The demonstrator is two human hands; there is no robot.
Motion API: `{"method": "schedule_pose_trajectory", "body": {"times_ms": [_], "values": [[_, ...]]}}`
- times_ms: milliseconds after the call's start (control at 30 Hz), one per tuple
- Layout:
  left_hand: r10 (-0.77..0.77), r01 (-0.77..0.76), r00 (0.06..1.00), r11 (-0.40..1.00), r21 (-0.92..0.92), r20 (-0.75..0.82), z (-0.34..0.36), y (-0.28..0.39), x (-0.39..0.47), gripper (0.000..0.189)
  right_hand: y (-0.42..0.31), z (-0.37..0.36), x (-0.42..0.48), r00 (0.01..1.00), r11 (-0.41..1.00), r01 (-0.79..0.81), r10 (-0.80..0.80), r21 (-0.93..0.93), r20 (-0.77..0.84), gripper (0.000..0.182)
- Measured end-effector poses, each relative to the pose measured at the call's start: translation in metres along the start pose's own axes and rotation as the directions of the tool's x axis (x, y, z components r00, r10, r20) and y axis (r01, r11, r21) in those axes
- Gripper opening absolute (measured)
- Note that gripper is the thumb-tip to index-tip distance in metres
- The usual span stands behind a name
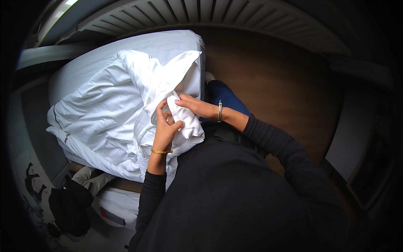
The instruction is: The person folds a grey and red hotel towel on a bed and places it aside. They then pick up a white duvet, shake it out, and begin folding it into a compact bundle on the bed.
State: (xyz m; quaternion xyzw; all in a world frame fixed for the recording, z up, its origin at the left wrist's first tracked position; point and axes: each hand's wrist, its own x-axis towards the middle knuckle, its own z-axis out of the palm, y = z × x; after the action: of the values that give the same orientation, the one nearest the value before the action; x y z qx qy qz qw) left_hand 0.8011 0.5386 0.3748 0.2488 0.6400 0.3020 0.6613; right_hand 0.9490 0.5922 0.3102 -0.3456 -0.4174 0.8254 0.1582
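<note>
Rumpled white bedding, which looks like a duvet in its cover, lies across a mattress with a fitted white sheet. Close to my body, a folded white corner of bedding is between my hands. My left hand, with a gold bracelet at the wrist, grips the corner's left side, thumb on top and fingers curled. From the right, my right hand, under a silver bangle, pinches its far end between thumb and fingers. Just beyond the hands, a loose flap of white fabric stands up. Some fingertips are hidden in the folds.
At the lower left, a person in dark clothing is beside a second bed with white bedding and a dark flat object. Wooden floor extends right of the mattress. A slatted panel runs along the far side.
</note>
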Motion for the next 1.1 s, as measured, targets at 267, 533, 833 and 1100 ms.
{"method": "schedule_pose_trajectory", "body": {"times_ms": [267, 533, 833, 1100], "values": [[-0.030, 0.174, 0.969, 0.783, -0.597, 0.243, -0.055, 0.016, 0.009, 0.059, 0.000, -0.013, -0.004, 0.988, 0.982, -0.150, 0.146, 0.113, 0.041, 0.066], [-0.090, 0.132, 0.990, 0.864, -0.487, 0.108, -0.079, 0.006, 0.008, 0.039, 0.010, -0.009, 0.017, 0.986, 0.993, -0.109, 0.104, 0.034, 0.131, 0.071], [0.055, -0.054, 0.998, 0.994, 0.093, -0.013, -0.005, 0.051, 0.040, 0.038, -0.026, -0.014, 0.010, 0.982, 0.900, -0.141, 0.180, 0.413, -0.058, 0.086], [0.028, -0.226, 0.958, 0.689, 0.689, 0.286, 0.051, 0.039, 0.056, 0.062, -0.006, -0.053, 0.043, 0.937, 0.832, -0.270, 0.343, 0.484, -0.066, 0.035]]}}
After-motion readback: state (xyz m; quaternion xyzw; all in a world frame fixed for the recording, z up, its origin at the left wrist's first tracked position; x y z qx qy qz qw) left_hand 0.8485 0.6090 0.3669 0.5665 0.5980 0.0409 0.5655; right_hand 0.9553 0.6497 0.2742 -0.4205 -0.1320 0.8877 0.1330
